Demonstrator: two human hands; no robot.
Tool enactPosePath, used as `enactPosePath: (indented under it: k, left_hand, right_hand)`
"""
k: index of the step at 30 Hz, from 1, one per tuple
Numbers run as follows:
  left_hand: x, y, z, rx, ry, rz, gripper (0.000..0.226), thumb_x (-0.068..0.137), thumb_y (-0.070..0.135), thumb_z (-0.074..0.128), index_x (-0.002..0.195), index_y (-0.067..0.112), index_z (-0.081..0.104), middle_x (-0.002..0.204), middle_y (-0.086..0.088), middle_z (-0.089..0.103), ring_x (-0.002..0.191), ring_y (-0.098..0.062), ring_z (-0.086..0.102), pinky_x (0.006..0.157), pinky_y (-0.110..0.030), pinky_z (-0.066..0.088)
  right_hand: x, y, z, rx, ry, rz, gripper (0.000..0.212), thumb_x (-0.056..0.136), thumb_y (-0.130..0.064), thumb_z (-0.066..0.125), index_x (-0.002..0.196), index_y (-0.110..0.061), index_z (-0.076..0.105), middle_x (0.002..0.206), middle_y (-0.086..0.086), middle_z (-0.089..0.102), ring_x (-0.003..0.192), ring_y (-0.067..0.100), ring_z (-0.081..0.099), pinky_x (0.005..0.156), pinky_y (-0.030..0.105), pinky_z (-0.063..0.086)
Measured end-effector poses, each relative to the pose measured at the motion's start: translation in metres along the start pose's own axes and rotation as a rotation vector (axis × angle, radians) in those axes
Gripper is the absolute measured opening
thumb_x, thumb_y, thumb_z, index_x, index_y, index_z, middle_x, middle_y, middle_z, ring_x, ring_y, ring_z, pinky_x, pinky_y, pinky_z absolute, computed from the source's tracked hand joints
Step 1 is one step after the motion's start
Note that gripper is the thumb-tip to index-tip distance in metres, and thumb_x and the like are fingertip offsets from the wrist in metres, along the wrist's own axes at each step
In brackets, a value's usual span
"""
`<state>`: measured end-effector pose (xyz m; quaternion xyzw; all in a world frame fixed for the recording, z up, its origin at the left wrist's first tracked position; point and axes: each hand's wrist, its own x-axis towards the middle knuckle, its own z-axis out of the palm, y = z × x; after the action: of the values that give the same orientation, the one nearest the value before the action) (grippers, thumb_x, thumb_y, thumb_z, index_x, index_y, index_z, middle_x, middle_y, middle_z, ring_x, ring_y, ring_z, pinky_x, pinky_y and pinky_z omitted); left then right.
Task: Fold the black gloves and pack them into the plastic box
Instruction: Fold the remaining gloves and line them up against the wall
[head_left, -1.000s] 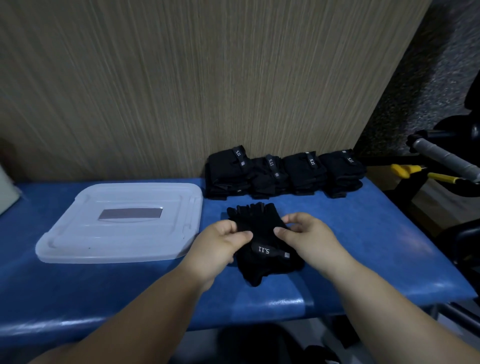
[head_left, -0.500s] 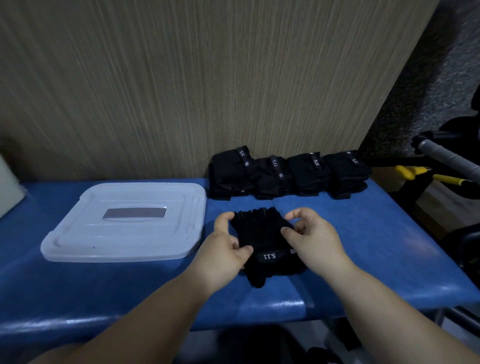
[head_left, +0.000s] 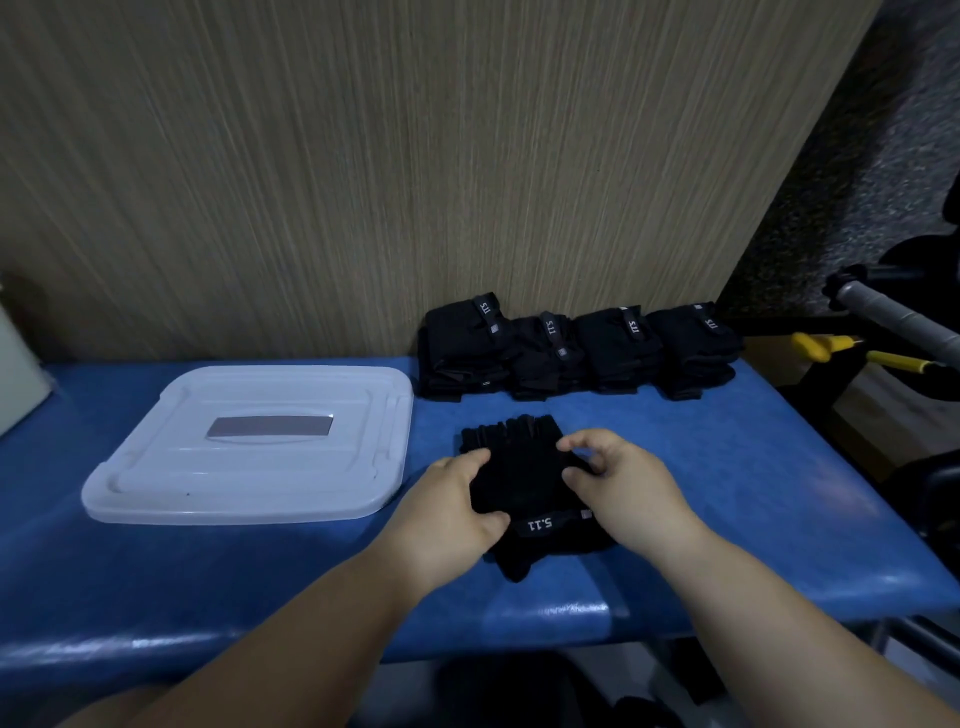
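One head cam, wide-angle, pitched forward-down. Close: forearms (head_left: 311, 623) enter at bottom edge, grip on the glove (head_left: 524, 467) just below frame centre. Bench (head_left: 753, 493) spreads either side of grip, wall (head_left: 363, 156) fills beyond it.

There are 4 folded glove bundles (head_left: 618, 348) in 1 row on 1 blue table (head_left: 753, 493). 1 more black glove (head_left: 524, 483) lies in front, so 5 black pieces in all. 1 plastic box (head_left: 156, 493) carries 1 grey label (head_left: 270, 427). 2 hands show: 1 left hand (head_left: 452, 504), 1 right hand (head_left: 628, 493). Off the table are 2 yellow handles (head_left: 815, 345) and 1 grey bar (head_left: 893, 317).
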<state>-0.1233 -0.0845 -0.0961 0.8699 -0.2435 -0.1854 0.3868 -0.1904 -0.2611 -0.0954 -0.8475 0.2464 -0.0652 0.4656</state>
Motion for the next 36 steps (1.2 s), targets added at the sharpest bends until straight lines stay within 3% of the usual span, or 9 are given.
enactPosePath:
  k: [3,5,7,9,14,18,23,32,36]
  left_hand:
    - [0.000,0.000,-0.002,0.099,-0.015,-0.017,0.067,0.089,0.034,0.062,0.148,0.027,0.031,0.124,0.010,0.038,0.099,-0.006,0.050,0.072,-0.006,0.037]
    - [0.001,-0.002,-0.003,0.134,0.020,0.000,0.065,0.087,0.037,0.064,0.145,0.028,0.035,0.125,0.013,0.030,0.115,-0.007,0.043,0.090,-0.013,0.037]
    - [0.002,-0.005,-0.003,0.158,0.102,0.070,0.058,0.086,0.036,0.065,0.138,0.031,0.041,0.131,0.016,0.025,0.130,-0.010,0.029,0.107,-0.020,0.027]
    - [0.003,-0.005,-0.002,0.136,0.175,0.188,0.048,0.090,0.031,0.060,0.135,0.034,0.044,0.142,0.019,0.025,0.137,-0.006,0.019,0.114,-0.022,0.016]
    - [0.010,-0.007,0.010,0.254,-0.003,0.340,0.048,0.102,0.032,0.035,0.149,0.031,0.026,0.155,0.019,0.023,0.139,0.010,0.000,0.120,-0.026,0.002]
    - [0.013,-0.016,0.017,0.549,-0.169,0.251,0.054,0.103,0.044,0.018,0.153,0.033,0.003,0.160,0.018,-0.003,0.144,0.001,-0.013,0.119,-0.033,-0.011]
    - [0.012,-0.020,0.014,0.599,-0.181,0.189,0.059,0.099,0.055,0.012,0.151,0.035,-0.006,0.157,0.020,-0.015,0.142,0.001,-0.021,0.119,-0.038,-0.014]
    - [0.001,-0.031,0.004,0.582,-0.135,0.170,0.059,0.101,0.051,0.015,0.152,0.031,-0.003,0.159,0.017,-0.010,0.144,-0.002,-0.015,0.119,-0.031,-0.010]
    - [-0.004,-0.032,-0.002,0.449,-0.039,0.267,0.051,0.104,0.035,0.028,0.152,0.034,0.010,0.152,0.026,0.009,0.142,0.005,-0.005,0.119,-0.026,-0.004]
  right_hand:
    - [0.000,0.004,-0.001,-0.123,-0.031,0.025,0.025,0.093,-0.024,0.059,0.116,-0.033,0.057,0.088,-0.012,0.052,0.060,0.002,0.063,0.045,0.010,0.040]
    - [-0.001,0.001,-0.004,-0.188,0.006,-0.008,0.027,0.092,-0.025,0.061,0.117,-0.034,0.056,0.090,-0.013,0.046,0.063,0.003,0.065,0.049,0.012,0.043]
    - [-0.003,-0.001,-0.006,-0.212,0.049,-0.055,0.031,0.090,-0.027,0.063,0.118,-0.035,0.055,0.099,-0.013,0.045,0.072,0.005,0.066,0.062,0.018,0.051]
    - [-0.002,-0.001,-0.005,-0.249,0.084,-0.152,0.035,0.089,-0.028,0.064,0.122,-0.035,0.055,0.112,-0.016,0.045,0.101,0.007,0.060,0.085,0.023,0.051]
    - [0.001,-0.002,0.005,-0.370,-0.112,-0.365,0.046,0.098,-0.025,0.049,0.143,-0.026,0.041,0.154,-0.014,0.027,0.145,0.006,0.013,0.115,0.019,0.011]
    - [0.001,0.007,0.008,-0.604,-0.391,-0.269,0.056,0.104,-0.038,0.027,0.154,-0.027,0.006,0.160,-0.014,-0.006,0.145,0.006,-0.016,0.120,0.033,-0.008]
    - [-0.002,0.010,0.007,-0.691,-0.392,-0.183,0.063,0.099,-0.056,0.018,0.153,-0.031,-0.004,0.157,-0.018,-0.016,0.143,0.007,-0.023,0.118,0.039,-0.015]
    - [-0.003,0.021,-0.007,-0.710,-0.315,-0.135,0.058,0.101,-0.050,0.012,0.153,-0.030,-0.003,0.159,-0.017,-0.006,0.144,0.006,-0.019,0.118,0.038,-0.015]
    - [-0.008,0.022,-0.015,-0.577,-0.216,-0.216,0.052,0.104,-0.041,0.022,0.153,-0.030,0.010,0.159,-0.012,0.014,0.147,0.006,0.001,0.120,0.031,0.000]
